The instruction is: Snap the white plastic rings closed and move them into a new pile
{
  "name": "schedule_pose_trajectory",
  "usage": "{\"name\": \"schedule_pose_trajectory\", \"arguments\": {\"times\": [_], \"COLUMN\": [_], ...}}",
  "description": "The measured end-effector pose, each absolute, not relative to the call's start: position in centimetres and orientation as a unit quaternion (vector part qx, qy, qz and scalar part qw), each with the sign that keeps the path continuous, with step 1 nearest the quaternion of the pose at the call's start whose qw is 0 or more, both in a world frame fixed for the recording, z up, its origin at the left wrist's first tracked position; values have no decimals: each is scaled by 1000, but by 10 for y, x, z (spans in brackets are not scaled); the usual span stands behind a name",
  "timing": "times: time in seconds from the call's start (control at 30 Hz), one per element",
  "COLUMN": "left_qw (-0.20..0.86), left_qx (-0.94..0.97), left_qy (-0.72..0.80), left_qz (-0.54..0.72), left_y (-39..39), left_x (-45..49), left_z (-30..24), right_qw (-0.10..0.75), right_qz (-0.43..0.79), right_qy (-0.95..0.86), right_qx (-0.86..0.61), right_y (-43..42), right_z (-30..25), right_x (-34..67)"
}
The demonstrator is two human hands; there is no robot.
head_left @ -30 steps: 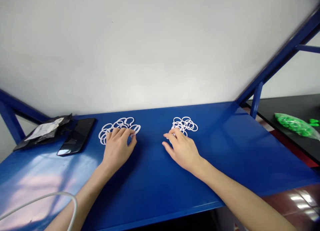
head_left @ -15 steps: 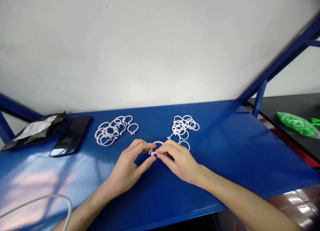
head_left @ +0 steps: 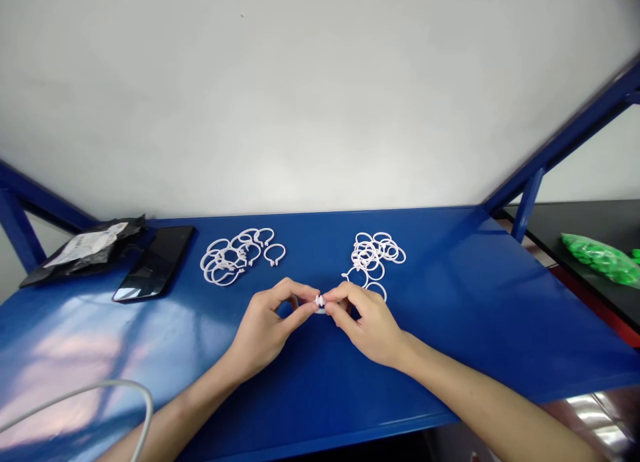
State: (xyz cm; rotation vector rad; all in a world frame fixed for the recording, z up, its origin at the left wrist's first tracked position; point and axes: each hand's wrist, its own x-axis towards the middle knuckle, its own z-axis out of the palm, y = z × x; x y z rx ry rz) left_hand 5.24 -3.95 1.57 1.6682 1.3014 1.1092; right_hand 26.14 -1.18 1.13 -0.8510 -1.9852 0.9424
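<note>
Between my fingertips is a white plastic ring [head_left: 321, 302], its small knobbed ends pinched together and much of its loop hidden by my hands. My left hand [head_left: 273, 322] grips one end between thumb and index finger. From the other side, my right hand [head_left: 365, 319] pinches the opposite end the same way. Beyond my left hand lies a loose group of white rings [head_left: 225, 259], several with a visible gap between their knobbed ends. A second pile of white rings [head_left: 370, 255] lies just beyond my right hand, overlapping one another.
The blue table [head_left: 450, 302] meets a pale wall behind. At left are a black phone [head_left: 155, 262], a black plastic parcel [head_left: 87, 249] and a white cable [head_left: 100, 385] in the foreground. On a black surface at right sits a bag of green pieces [head_left: 600, 255].
Both hands have drawn closer together. The ring has turned, so its knobbed ends now meet between my fingertips and its loop sits lower. The whole view has shifted slightly.
</note>
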Motion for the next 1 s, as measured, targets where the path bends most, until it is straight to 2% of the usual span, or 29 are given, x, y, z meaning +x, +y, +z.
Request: {"name": "schedule_pose_trajectory", "arguments": {"times": [0.13, 0.37, 0.53, 0.73, 0.87, 1.0], "left_qw": [372, 320, 283, 220, 78, -97], "left_qx": [641, 701, 732, 797, 845, 809], "left_qy": [498, 433, 402, 374, 386, 505], "left_qz": [450, 469, 472, 419, 362, 287], "left_y": [-42, -41, -42, -35, -19, 1], "left_x": [55, 56, 56, 49, 31, 3], "left_z": [12, 12, 11, 7, 7, 0], "right_qw": [376, 372, 328, 264, 277, 273], "right_qz": [331, 243, 208, 140, 105, -7], "right_qy": [-801, -848, -879, -915, -902, -873], "right_qx": [-327, -289, -277, -272, -315, -404], "right_y": [-11, -13, -13, -8, -1, 19], "right_z": [9, 6, 9, 7, 4, 9], "right_x": [262, 263, 267, 266, 265, 279]}}
